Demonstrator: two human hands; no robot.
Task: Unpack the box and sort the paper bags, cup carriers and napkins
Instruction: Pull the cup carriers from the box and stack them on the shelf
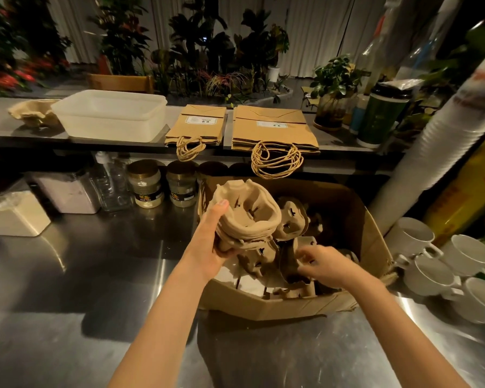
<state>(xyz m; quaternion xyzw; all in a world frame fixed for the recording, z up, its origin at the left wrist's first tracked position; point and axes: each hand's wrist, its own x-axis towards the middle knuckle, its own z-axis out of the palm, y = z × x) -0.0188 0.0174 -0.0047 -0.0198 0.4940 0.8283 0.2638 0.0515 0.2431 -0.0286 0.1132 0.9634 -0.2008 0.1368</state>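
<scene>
Over the brown cardboard box (373, 236), your left hand (207, 243) clamps a stack of tan moulded-pulp cup carriers (248, 217) — right hand (325, 263) curls at a loose carrier (290, 261) inside, hold unclear; nest it squarely.

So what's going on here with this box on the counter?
A person is unpacking a cardboard box. The left hand holds a stack of cup carriers over it, while the right hand reaches among loose carriers inside; its grip is too blurred to judge. Two piles of paper bags and a few carriers already lie on the shelf behind.
</scene>
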